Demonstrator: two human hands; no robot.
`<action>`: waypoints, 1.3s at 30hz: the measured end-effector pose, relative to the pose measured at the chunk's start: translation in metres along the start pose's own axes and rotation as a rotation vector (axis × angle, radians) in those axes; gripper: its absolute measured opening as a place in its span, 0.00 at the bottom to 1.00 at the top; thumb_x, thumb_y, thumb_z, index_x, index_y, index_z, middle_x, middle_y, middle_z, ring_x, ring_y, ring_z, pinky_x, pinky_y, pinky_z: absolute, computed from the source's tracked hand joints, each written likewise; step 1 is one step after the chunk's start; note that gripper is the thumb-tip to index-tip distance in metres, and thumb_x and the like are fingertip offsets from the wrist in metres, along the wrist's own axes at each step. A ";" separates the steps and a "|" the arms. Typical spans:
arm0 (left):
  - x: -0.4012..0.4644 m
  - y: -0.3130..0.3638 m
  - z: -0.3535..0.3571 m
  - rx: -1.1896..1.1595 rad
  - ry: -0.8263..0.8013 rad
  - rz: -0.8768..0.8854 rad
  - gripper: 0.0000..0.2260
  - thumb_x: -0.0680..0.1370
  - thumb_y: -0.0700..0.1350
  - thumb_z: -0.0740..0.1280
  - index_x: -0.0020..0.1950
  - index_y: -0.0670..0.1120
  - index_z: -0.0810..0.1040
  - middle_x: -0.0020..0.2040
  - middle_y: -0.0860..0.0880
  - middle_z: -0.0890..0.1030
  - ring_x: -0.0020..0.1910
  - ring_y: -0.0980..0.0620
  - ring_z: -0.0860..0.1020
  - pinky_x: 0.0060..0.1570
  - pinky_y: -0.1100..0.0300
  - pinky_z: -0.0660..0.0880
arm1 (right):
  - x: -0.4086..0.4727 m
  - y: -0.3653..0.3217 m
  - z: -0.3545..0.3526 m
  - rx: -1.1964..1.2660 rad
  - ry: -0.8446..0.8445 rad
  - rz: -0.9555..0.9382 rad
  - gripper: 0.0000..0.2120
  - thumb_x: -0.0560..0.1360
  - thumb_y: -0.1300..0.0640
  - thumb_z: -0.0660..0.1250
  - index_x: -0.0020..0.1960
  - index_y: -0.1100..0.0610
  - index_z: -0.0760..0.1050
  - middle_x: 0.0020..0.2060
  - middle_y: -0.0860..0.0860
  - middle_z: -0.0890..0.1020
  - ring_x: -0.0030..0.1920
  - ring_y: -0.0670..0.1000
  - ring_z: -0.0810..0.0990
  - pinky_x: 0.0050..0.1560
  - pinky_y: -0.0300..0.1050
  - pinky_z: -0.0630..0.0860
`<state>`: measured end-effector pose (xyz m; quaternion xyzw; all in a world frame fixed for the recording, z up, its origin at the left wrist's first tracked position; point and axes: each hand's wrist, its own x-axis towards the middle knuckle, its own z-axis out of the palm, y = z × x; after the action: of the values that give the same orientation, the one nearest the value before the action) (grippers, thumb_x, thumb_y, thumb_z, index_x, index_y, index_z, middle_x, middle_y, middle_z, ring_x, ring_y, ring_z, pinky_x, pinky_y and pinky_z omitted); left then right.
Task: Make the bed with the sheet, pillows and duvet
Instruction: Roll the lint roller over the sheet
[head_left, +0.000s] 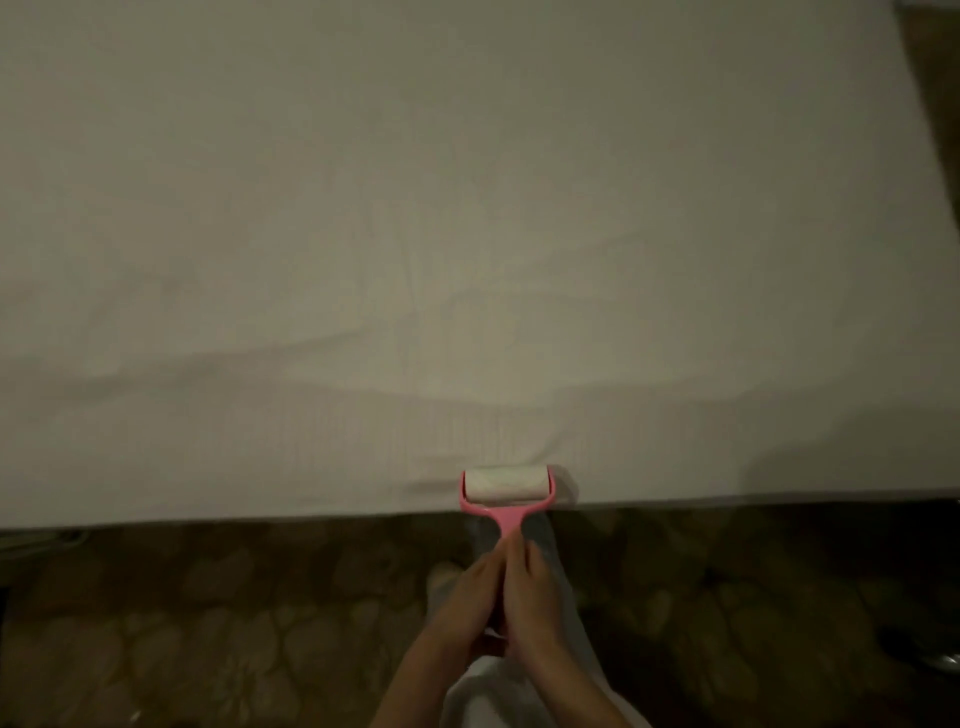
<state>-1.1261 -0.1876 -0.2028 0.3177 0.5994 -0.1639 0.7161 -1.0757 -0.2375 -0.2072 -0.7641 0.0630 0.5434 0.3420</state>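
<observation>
A white sheet (415, 234) covers the bed and fills most of the view, with soft creases across its near half. A pink lint roller (506, 491) with a white roll lies on the sheet right at the bed's near edge. Its handle points toward me. My left hand (467, 597) and my right hand (535, 597) are pressed together around that handle, fingers curled on it, just off the bed's edge. No pillows or duvet are in view.
A dark patterned carpet (234, 623) lies below the bed's near edge. My grey trouser leg (540, 535) shows behind the hands. A strip of floor runs along the bed's right side (935, 78).
</observation>
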 end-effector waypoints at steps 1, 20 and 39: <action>-0.004 0.008 0.003 -0.027 -0.022 0.017 0.11 0.83 0.51 0.56 0.53 0.53 0.78 0.50 0.50 0.82 0.48 0.54 0.80 0.39 0.65 0.77 | 0.001 -0.004 -0.005 0.010 0.019 -0.019 0.11 0.80 0.43 0.56 0.49 0.49 0.70 0.47 0.53 0.78 0.50 0.58 0.77 0.55 0.56 0.75; 0.196 0.460 0.002 -0.061 0.144 0.326 0.25 0.82 0.60 0.50 0.60 0.44 0.77 0.43 0.43 0.80 0.35 0.49 0.78 0.33 0.59 0.79 | 0.319 -0.424 -0.007 -0.015 -0.076 -0.254 0.29 0.77 0.38 0.53 0.64 0.58 0.73 0.55 0.56 0.78 0.54 0.56 0.77 0.60 0.52 0.73; 0.122 0.271 0.015 -0.027 -0.024 0.162 0.26 0.81 0.64 0.46 0.68 0.51 0.72 0.55 0.43 0.81 0.46 0.46 0.82 0.33 0.57 0.80 | 0.209 -0.236 -0.013 -0.045 0.005 -0.146 0.26 0.78 0.38 0.51 0.57 0.57 0.77 0.53 0.58 0.81 0.56 0.57 0.79 0.62 0.58 0.73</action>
<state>-0.9204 0.0222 -0.2489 0.3537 0.5652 -0.1010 0.7384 -0.8715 -0.0088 -0.2802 -0.7755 -0.0041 0.5164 0.3633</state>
